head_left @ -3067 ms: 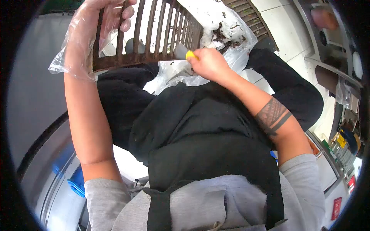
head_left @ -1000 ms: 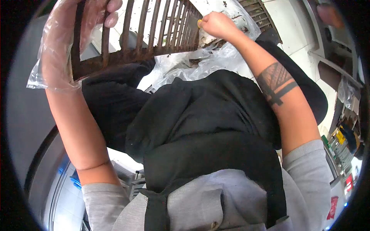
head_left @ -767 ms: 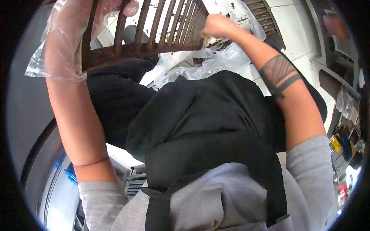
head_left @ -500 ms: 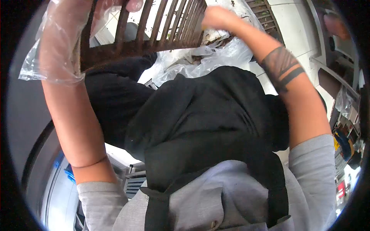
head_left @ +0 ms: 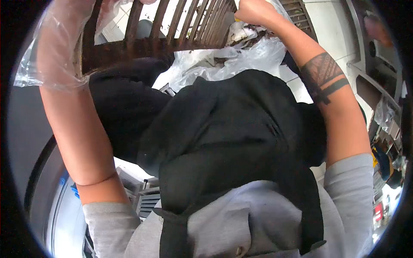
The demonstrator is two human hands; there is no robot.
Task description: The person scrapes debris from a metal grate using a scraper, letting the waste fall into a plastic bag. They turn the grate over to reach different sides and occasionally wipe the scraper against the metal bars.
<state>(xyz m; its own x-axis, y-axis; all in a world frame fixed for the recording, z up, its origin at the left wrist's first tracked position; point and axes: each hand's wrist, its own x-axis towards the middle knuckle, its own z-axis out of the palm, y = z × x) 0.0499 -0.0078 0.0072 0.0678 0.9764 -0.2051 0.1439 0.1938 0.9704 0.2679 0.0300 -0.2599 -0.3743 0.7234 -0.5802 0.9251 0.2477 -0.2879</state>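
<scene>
A dark brown, grimy slatted grate (head_left: pixel 129 49) stands tilted at the upper left, its bars running away from me. My left hand (head_left: pixel 106 16), in a loose clear plastic glove, grips its left side; the top frame edge cuts off part of the hand. At the top centre, my right hand (head_left: pixel 257 13) is bare and closed beside the grate's far end. A small yellowish bit shows at its fingers, but what it holds is hidden. Below that hand lies a clear plastic bag (head_left: pixel 258 58) with dark debris (head_left: pixel 247 38) on it.
A second slatted grate (head_left: pixel 297 15) lies on the white tiled floor (head_left: pixel 331 26) at the top right. Grey cabinets or equipment (head_left: pixel 368 86) line the right side. My black apron (head_left: pixel 228 116) and knees fill the middle. A blurred skin-coloured shape (head_left: pixel 378 30) shows at far right.
The grate and my left hand have shifted slightly left and up in view. My right hand has moved a little right and up, still closed.
</scene>
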